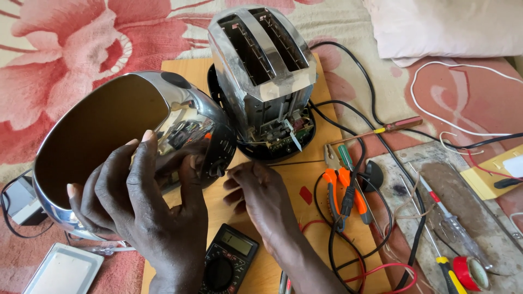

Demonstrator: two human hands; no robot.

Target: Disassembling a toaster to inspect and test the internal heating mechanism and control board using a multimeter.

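My left hand (139,204) grips the rim of a shiny chrome toaster shell (109,125), held tilted with its hollow inside facing up and left. My right hand (259,198) hovers just right of the shell's black control end (218,158), fingers pinched together near the knob; whether it holds a small part I cannot tell. Behind them the bare toaster body (261,60) with two slots stands upright on its black base (272,147) on a wooden board (305,179).
A black multimeter (226,258) lies under my wrists. Orange-handled pliers (343,190), a green screwdriver (346,158), black and red cables (376,218), a red tape roll (468,272) and more screwdrivers lie at the right. A white pillow (447,27) is at the back right.
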